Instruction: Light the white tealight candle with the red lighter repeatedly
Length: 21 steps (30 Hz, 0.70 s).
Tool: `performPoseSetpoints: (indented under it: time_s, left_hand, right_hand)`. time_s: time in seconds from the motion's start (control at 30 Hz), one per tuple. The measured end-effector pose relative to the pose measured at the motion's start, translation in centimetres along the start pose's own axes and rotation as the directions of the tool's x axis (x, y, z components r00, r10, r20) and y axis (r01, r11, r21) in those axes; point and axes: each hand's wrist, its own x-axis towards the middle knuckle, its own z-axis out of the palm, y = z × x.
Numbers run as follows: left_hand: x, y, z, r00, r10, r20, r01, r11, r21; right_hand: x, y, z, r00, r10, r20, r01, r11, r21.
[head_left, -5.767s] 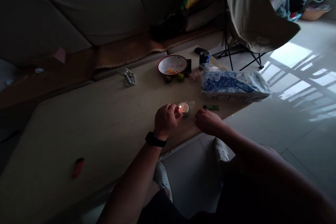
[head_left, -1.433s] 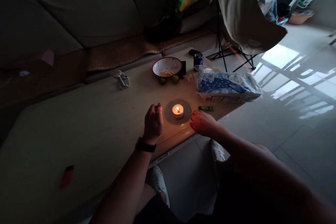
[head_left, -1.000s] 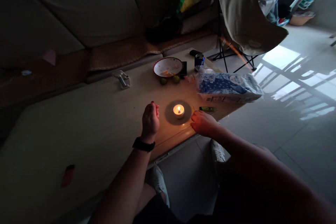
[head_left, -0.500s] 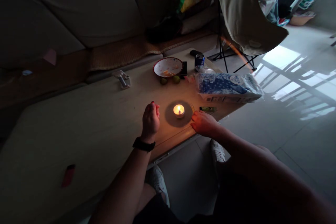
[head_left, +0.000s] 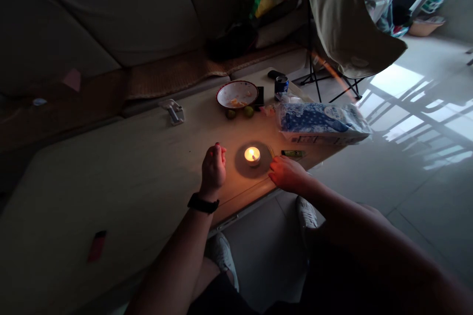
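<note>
Tealight candle (head_left: pixel 252 156) stands lit on the tabletop (head_left: pixel 158 157), 1 squat round cup with its axis upright and its 1 flame pointing straight up. Around it lies a round dark patch, too dim to tell as dish or shadow. Left hand (head_left: pixel 213 170) sits just left of the candle, its fingers (head_left: pixel 219 150) curled into a loose fist; anything inside is hidden. Right hand (head_left: pixel 286 174) lies just right of it, fingers (head_left: pixel 275 165) bent and resting on the tabletop, with no visible hold on anything, beside 1 thin pale stick (head_left: pixel 271 151). Farther off lie 1 green lighter (head_left: pixel 292 153), 1 red lighter (head_left: pixel 96 246), 2 limes (head_left: pixel 248 111), 1 bowl (head_left: pixel 237 94), 1 can (head_left: pixel 281 85) and 1 tissue pack (head_left: pixel 323 123).
</note>
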Motion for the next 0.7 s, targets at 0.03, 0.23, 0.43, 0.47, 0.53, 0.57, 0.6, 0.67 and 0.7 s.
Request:
performPoseSetpoints:
  time_s: [0.03,0.23,0.43,0.47,0.53,0.57,0.6,0.67,0.7]
  left_hand:
    - [-0.02,0.08,0.02,1.000,-0.004,-0.002,0.004,1.000,-0.002]
    - [-0.15,0.54,0.01,1.000,-0.014,0.007,0.014,0.999,0.029]
    - [-0.20,0.50,-0.12,1.000,-0.019,0.018,0.018,0.999,0.048]
    - [-0.20,0.49,-0.13,1.000,-0.020,0.020,0.019,0.999,0.047]
    - [-0.19,0.48,-0.14,0.999,-0.023,0.022,0.022,0.999,0.049]
    - [-0.19,0.48,-0.15,0.999,-0.023,0.022,0.022,0.998,0.053]
    - [-0.19,0.48,-0.15,1.000,-0.020,0.023,0.019,0.998,0.056]
    - [-0.19,0.48,-0.17,1.000,-0.013,0.024,0.012,0.998,0.062]
    - [-0.19,0.47,-0.18,1.000,-0.010,0.026,0.008,0.998,0.065]
  right_hand:
    - [0.01,0.01,0.01,1.000,0.011,0.001,-0.011,1.000,0.006]
    - [0.19,0.04,-0.11,0.998,0.050,0.038,-0.051,0.998,0.040]
    - [0.17,-0.06,-0.20,0.999,0.040,0.031,-0.041,0.998,0.038]
    - [0.16,-0.08,-0.23,0.999,0.042,0.033,-0.043,0.998,0.035]
    - [0.16,-0.12,-0.28,0.998,0.049,0.037,-0.050,0.998,0.030]
    - [0.16,-0.13,-0.31,0.998,0.050,0.037,-0.051,0.998,0.029]
    - [0.17,-0.15,-0.33,0.998,0.050,0.037,-0.051,0.998,0.029]
    - [0.19,-0.16,-0.34,0.998,0.050,0.034,-0.051,0.998,0.030]
    - [0.20,-0.15,-0.34,0.998,0.046,0.031,-0.046,0.998,0.031]
